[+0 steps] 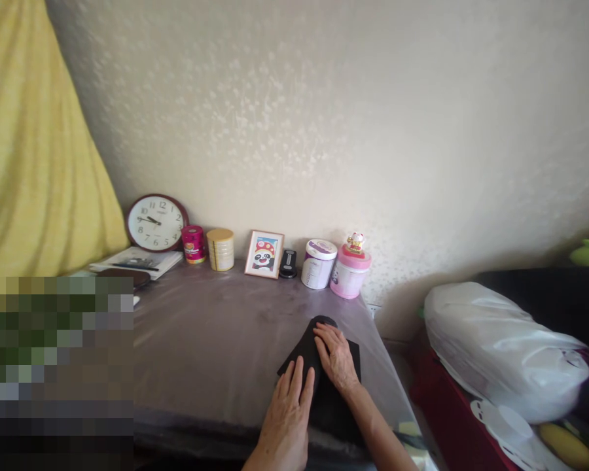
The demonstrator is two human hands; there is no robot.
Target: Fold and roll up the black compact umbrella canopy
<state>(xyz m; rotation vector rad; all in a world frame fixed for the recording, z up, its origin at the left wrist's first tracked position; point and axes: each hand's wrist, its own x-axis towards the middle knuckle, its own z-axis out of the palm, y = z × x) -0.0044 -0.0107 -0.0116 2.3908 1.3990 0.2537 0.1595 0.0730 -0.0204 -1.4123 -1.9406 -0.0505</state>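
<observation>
Black cloth (324, 386) lies on the table (216, 340) under both flat, spread hands, left (287, 412) and right (338, 358).

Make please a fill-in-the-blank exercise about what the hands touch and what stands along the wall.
1. Both hands, the left hand and the right hand, lie flat on a ____ cloth.
2. The round clock leans on the wall at the ____ end of the row.
3. The small framed picture shows a ____.
4. The little cat figure sits on the ____ jar.

Missing words: black; left; panda; pink
</observation>
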